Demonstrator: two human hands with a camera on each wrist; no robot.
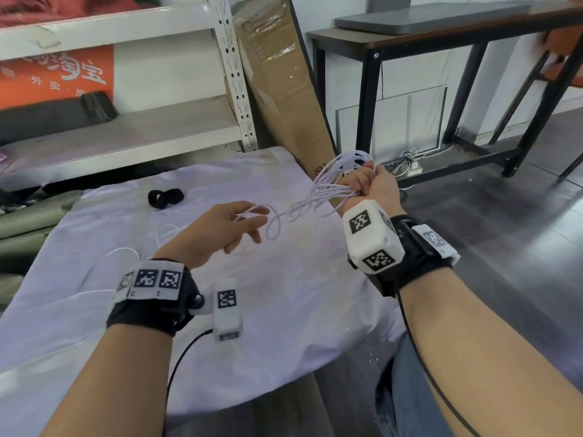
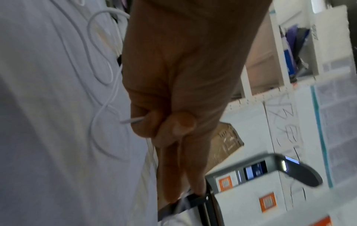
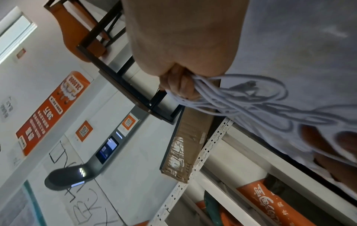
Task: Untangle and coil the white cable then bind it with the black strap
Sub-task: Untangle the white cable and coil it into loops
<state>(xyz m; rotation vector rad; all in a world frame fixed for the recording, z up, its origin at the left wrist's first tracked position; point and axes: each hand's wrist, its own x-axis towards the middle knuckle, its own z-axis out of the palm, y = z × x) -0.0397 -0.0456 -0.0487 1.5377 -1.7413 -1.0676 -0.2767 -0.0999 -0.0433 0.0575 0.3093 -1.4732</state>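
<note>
Loops of the white cable (image 1: pixel 334 181) hang bunched in my right hand (image 1: pixel 370 184), out at about two o'clock from where I look down, raised over the right edge of the pale sheet (image 1: pixel 284 294). The fingers there are curled tight around several gathered turns; the right wrist view shows the same fist with the strands (image 3: pixel 222 97) spilling out of it toward three o'clock.

From that bundle a loose run of cable trails toward nine o'clock and reaches my left hand (image 1: pixel 227 228), which sits near the centre of the sheet. My thumb and forefinger nip a single strand, the remaining fingers hang loosely bent below. The left wrist view confirms it: a short piece of cable (image 2: pixel 133 120) pokes out between the pinching thumb (image 2: pixel 181 123) and finger, and more slack lies in curves on the sheet at nine to eleven o'clock.

Further slack lies on the sheet at about nine o'clock of my left wrist, thin and hard to follow against the fabric.

The black strap (image 1: pixel 165 197) lies flat on the sheet at roughly eleven o'clock from the left hand, well apart from both hands, curled in two small rings.

At twelve o'clock a taped cardboard box (image 1: pixel 277 80) leans between a white metal shelf (image 1: pixel 126 134) and a dark-framed table (image 1: pixel 441 39).
</note>
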